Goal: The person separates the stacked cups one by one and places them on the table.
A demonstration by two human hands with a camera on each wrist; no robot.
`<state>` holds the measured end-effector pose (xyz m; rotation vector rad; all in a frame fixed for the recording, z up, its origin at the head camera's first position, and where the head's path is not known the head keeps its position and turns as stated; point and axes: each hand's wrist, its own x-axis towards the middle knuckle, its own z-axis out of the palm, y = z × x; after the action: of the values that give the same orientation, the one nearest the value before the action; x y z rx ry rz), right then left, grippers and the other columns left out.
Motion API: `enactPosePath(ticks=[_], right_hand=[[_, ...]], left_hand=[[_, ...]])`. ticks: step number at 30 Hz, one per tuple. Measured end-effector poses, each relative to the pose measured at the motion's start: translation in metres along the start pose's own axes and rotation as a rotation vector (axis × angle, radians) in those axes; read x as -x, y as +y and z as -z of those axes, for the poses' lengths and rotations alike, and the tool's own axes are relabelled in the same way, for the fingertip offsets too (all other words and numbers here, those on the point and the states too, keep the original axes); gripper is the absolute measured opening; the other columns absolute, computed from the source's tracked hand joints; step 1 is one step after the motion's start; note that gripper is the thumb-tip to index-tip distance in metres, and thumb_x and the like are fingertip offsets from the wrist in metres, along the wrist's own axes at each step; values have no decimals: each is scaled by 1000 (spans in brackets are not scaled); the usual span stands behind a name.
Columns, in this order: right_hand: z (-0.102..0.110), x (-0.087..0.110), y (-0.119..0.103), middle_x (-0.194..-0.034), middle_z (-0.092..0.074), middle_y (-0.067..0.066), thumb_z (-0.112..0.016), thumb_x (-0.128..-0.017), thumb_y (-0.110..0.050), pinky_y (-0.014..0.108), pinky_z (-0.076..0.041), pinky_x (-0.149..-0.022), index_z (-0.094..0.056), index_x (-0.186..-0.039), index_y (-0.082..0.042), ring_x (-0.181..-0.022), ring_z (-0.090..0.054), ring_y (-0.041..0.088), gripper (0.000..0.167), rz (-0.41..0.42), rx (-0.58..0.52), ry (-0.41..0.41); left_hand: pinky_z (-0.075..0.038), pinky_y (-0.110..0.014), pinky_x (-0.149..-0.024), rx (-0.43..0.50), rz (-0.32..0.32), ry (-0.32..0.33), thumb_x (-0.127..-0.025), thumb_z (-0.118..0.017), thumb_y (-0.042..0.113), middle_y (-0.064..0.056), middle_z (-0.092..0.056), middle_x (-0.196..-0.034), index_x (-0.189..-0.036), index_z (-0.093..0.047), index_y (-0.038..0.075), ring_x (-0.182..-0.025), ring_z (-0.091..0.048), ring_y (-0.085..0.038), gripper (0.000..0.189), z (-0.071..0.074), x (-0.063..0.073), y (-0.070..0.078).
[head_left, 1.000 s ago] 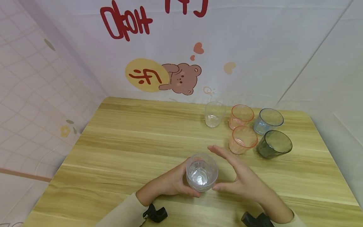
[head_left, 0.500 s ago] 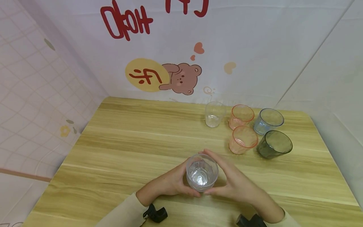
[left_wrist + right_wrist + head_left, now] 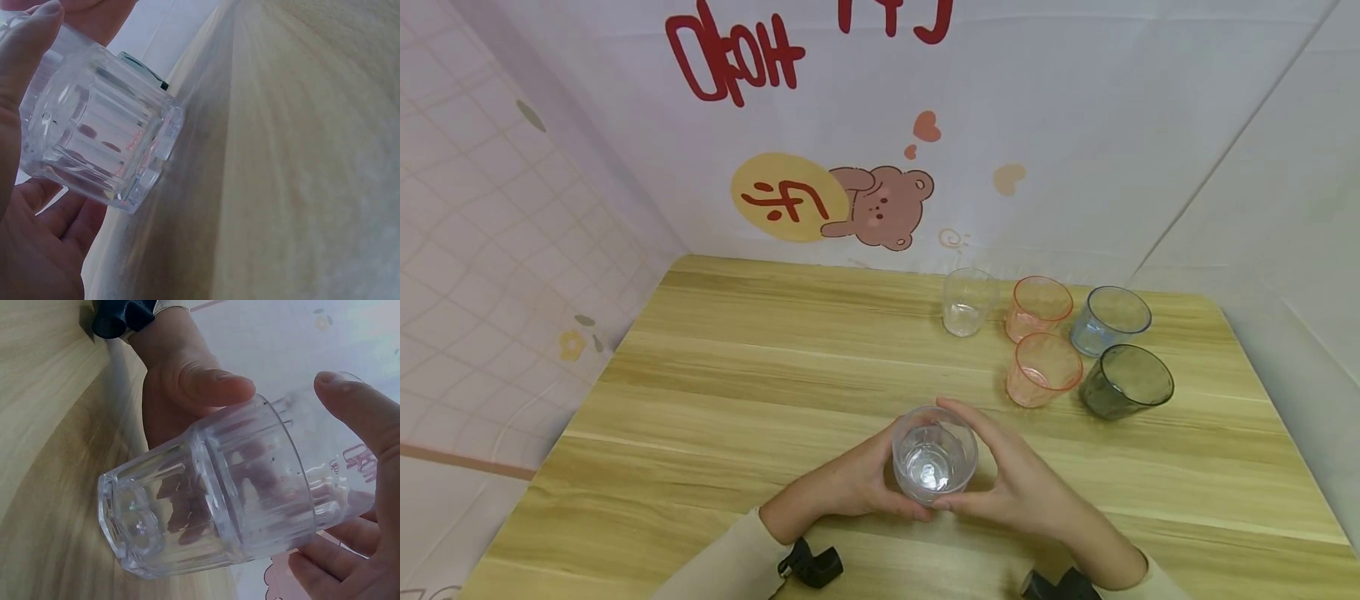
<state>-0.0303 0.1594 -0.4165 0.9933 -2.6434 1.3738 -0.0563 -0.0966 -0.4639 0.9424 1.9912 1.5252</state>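
Observation:
Two clear plastic cups (image 3: 934, 457) are nested one in the other, held above the near middle of the table. My left hand (image 3: 861, 479) grips the outer cup (image 3: 172, 515) from the left; its faceted base shows close to the tabletop in the left wrist view. From the other side, my right hand (image 3: 1026, 487) curls thumb and fingers round the upper part, where the inner cup (image 3: 331, 494) stands out past the outer rim. In the head view both thumbs meet near the front of the cups.
Farther back on the wooden table (image 3: 737, 350) stand a clear cup (image 3: 967, 307), two red-rimmed cups (image 3: 1037, 310), a blue-rimmed cup (image 3: 1108, 325) and a dark green cup (image 3: 1123, 385). A printed cloth wall (image 3: 1075, 125) rises behind the table.
My right hand has moved left from beside the nested cups, spread wide, and now its fingers and thumb hold them. The left hand and the cups have stayed in place.

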Motion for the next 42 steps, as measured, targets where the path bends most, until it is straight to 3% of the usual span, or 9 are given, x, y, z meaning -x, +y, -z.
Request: enactPosePath(ticks=[10,20,24,28,35,42], right_hand=[[-2,0,-4,-150,-64,2,-103,-74,-27,17,-40,-121,-47,-161,-17,-141,-59,16,104,5,-2,43],[12,-6,-19,-150,-67,2,-101,-75,-13,19,-45,-119,-42,-163,-16,-143,-58,8,106,-12,-167,41],[18,-11,-20,-150,-66,9,-98,-74,0,17,-43,-120,-40,-163,-7,-143,-57,7,106,63,-251,68],[24,-16,-20,-149,-64,13,-94,-72,11,17,-43,-120,-37,-162,2,-143,-57,8,108,127,-292,95],[33,-29,-21,-149,-63,12,-91,-69,19,22,-47,-119,-36,-161,6,-141,-61,9,108,131,-274,159],[31,-41,-13,-143,-64,24,-89,-71,21,20,-49,-116,-42,-160,0,-137,-63,9,103,101,-231,273]], left_hand=[[-30,-43,-134,16,-7,-3,-81,-97,15,4,-47,-164,-165,-27,34,-152,-46,-16,111,0,-1,-3],[-21,-47,-137,29,48,12,-79,-99,17,8,-44,-168,-169,-19,39,-158,-38,-16,123,0,0,1],[-24,-46,-137,16,68,3,-81,-98,15,6,-45,-166,-169,-19,35,-158,-39,-16,120,1,1,1],[-30,-43,-134,-14,77,3,-82,-97,15,-1,-51,-161,-166,-26,24,-153,-44,-17,110,1,3,2],[-35,-44,-131,-38,71,8,-82,-97,15,-6,-49,-163,-164,-28,23,-151,-47,-21,108,1,4,1],[-36,-44,-131,-43,65,1,-83,-96,19,-3,-48,-164,-164,-29,28,-151,-48,-17,106,1,4,0]])
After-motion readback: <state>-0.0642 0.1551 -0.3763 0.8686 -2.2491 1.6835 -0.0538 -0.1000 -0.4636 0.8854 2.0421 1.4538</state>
